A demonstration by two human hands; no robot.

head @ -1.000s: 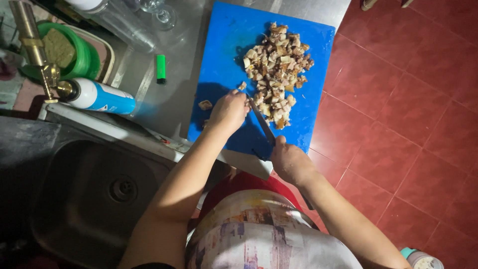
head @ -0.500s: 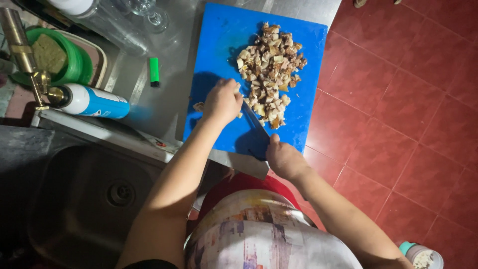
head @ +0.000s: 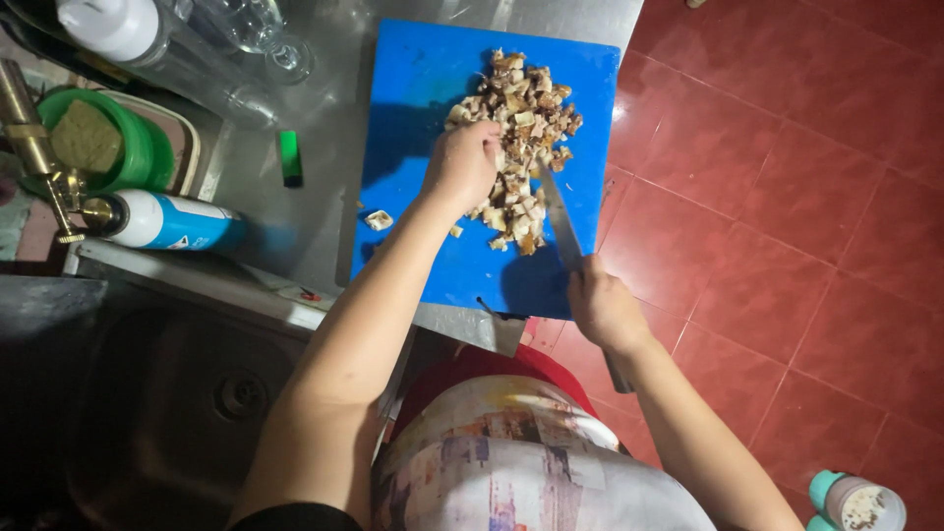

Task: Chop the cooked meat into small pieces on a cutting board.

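Since before, left hand (head: 462, 162) shifts onto meat pile (head: 516, 147), curled over it; right hand (head: 600, 310) grips knife (head: 559, 221). I judge mid-chop; next cut needs fingers clear.

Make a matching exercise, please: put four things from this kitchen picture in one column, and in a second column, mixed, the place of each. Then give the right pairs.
Things:
1. knife
2. pile of chopped pieces
3. green lighter
4. torch canister

Places:
A. on the metal counter, left of the blue cutting board
B. lying at the counter's left edge, above the sink
C. held in the right hand
D. on the cutting board, under the left hand

Pairs: 1-C, 2-D, 3-A, 4-B
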